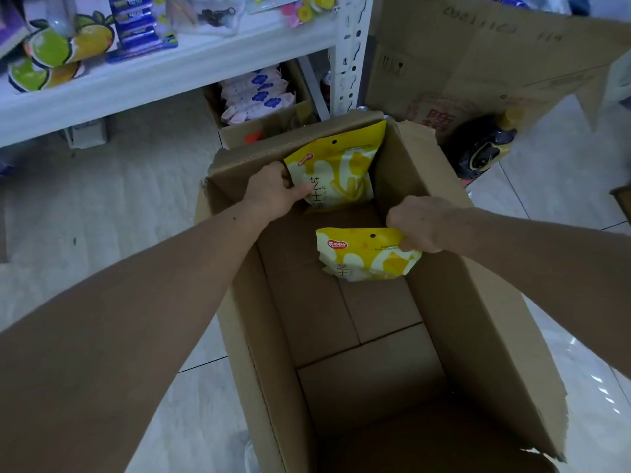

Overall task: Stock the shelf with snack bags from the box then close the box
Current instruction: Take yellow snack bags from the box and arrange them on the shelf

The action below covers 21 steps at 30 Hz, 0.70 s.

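A tall open cardboard box (454, 268) stands on the floor below me, its inside bottom bare. My left hand (273, 189) grips a yellow snack bag (341, 169) by its left edge, at the box's far end. My right hand (423, 223) pinches the top right corner of a second yellow snack bag (362, 257), which hangs over the middle of the box. A white shelf (164, 73) runs across the upper left, above and beyond the box.
On the shelf lie lemon-printed packs (58, 52) and blue packs (136, 25). Under it sits a small carton of white-and-blue packets (256, 93). A big cardboard sheet (478, 52) leans at the upper right, with a dark bottle (485, 148) beside it. The floor is pale tile.
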{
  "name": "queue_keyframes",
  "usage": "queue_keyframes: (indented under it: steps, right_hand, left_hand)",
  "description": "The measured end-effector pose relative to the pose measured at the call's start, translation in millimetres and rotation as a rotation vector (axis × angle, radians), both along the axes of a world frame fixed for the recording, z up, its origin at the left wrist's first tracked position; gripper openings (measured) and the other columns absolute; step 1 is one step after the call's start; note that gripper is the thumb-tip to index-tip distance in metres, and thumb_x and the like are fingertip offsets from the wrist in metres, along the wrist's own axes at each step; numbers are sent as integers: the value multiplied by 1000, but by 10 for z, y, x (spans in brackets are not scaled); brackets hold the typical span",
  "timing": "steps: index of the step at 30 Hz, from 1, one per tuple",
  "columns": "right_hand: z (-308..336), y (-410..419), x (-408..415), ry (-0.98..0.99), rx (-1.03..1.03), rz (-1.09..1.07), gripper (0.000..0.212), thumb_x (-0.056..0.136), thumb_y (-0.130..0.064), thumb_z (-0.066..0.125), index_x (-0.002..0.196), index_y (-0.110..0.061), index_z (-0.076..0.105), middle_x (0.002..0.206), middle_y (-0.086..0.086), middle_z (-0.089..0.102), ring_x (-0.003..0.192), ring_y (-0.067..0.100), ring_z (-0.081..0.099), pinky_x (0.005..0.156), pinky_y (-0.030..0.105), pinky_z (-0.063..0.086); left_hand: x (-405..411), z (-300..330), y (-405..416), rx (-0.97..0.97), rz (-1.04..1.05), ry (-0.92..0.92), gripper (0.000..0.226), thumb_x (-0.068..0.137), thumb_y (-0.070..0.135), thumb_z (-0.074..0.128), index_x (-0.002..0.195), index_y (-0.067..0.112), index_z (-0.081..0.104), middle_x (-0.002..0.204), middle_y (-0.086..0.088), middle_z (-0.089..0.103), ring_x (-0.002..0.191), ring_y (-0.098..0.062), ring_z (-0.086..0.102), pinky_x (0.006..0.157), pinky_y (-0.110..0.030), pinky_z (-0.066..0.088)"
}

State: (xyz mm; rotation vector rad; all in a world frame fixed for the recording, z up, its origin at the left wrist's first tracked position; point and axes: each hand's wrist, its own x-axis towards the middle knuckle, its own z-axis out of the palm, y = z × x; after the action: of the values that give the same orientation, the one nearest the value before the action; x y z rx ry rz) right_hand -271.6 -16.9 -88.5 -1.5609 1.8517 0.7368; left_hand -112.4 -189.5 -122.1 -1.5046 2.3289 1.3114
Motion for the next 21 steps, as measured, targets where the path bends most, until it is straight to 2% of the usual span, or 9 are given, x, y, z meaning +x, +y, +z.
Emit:
queue_keyframes:
  steps: [3, 6, 10, 12, 14, 17, 19, 21]
  right_hand:
    - [-25, 5, -1, 7, -9, 18, 27, 90, -26, 62, 114, -14, 57, 108, 7, 58, 100, 26, 61, 75, 34, 52]
    - [-58, 16, 0, 22, -17, 39, 26, 90, -24, 61, 114, -15, 59, 106, 6, 59, 98, 26, 61, 72, 33, 52]
    - [-96, 39, 5, 25, -26, 52, 27, 90, -22, 60, 116, -14, 58, 108, 7, 60, 99, 26, 61, 73, 34, 53]
    - [-113, 51, 1, 27, -35, 51, 26, 90, -21, 60, 115, -14, 58, 107, 6, 60, 98, 26, 62, 71, 34, 52]
    - [-115, 69, -1, 35, -37, 45, 25, 91, -21, 59, 114, -14, 58, 107, 6, 60, 98, 25, 62, 69, 32, 50]
    - [-69, 73, 23, 43, -30, 40, 19, 93, -22, 57, 110, -13, 58, 103, 6, 60, 95, 25, 62, 64, 31, 46]
    - [-4, 54, 49, 36, -30, 30, 18, 95, -23, 54, 109, -13, 57, 104, 6, 61, 95, 25, 62, 64, 31, 44]
    - [121, 27, 68, 22, -40, 16, 18, 97, -24, 51, 112, -14, 55, 106, 6, 60, 96, 25, 60, 63, 31, 41]
  left_hand:
    - [-66, -51, 51, -19, 90, 43, 48, 84, 40, 71, 120, 13, 57, 117, -6, 63, 108, -22, 60, 93, -39, 50]
    - [-140, -81, 101, -85, 145, 61, 44, 84, 36, 72, 118, 12, 56, 113, -8, 62, 105, -24, 59, 87, -39, 52]
    - [-193, -137, 162, -127, 121, 45, 33, 87, 29, 69, 115, 14, 60, 109, -8, 62, 105, -25, 60, 83, -38, 52]
    - [-178, -149, 156, -162, 70, 37, 17, 93, 27, 61, 103, 14, 65, 97, -6, 62, 100, -25, 61, 73, -33, 45]
    - [-148, -126, 137, -174, 52, 50, 18, 96, 27, 55, 93, 12, 66, 89, -6, 61, 89, -23, 60, 68, -31, 40]
    - [-86, -41, 92, -147, 7, 109, 20, 97, 28, 54, 92, 10, 64, 88, -6, 62, 83, -17, 56, 70, -28, 39]
    - [-56, 70, 65, -83, -38, 180, 23, 98, 28, 53, 100, 9, 65, 98, -5, 67, 90, -18, 60, 77, -30, 46]
    - [-24, 235, 45, -15, -56, 249, 27, 100, 29, 49, 114, 10, 63, 110, -6, 68, 101, -20, 63, 89, -40, 52]
